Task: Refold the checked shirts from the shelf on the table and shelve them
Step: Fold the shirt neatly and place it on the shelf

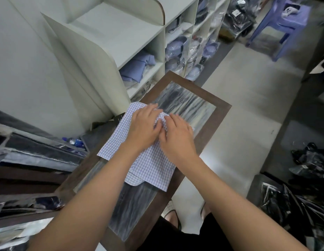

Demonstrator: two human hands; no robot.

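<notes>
White shelf unit (139, 42): an open-fronted block of cubbyholes that runs along the left side of the room and away from the viewer. Its compartments hold folded garments, many of them in clear bags. One near compartment holds a stack of plain blue shirts (137, 67), unbagged.

Table (221, 113): a dark wooden frame around a glossy, streaked top. It stands just beside the shelf unit, with one long edge towards it.

Bagged dark garments (302, 196): a loose heap on the pale floor to the right, well apart from the table.

Stool (284, 24): lilac plastic, standing on the floor at the far right with a small pale item on its seat.

Checked shirt (152, 165): white with a fine blue grid. It lies flat on the middle of the table in a partly folded oblong, and its left edge overhangs the frame on the shelf side. A rounded hem shows at its near end.

Left hand (143, 127) and right hand (177, 136): both lie palm down on the far end of the shirt, side by side and touching at the thumbs. The fingers are fairly straight and press on the cloth. A small ridge of fabric stands up between the two hands; whether the thumbs nip it cannot be told.

Bottle (76, 142): small and blue-labelled, lying low down to the left of the table.
</notes>
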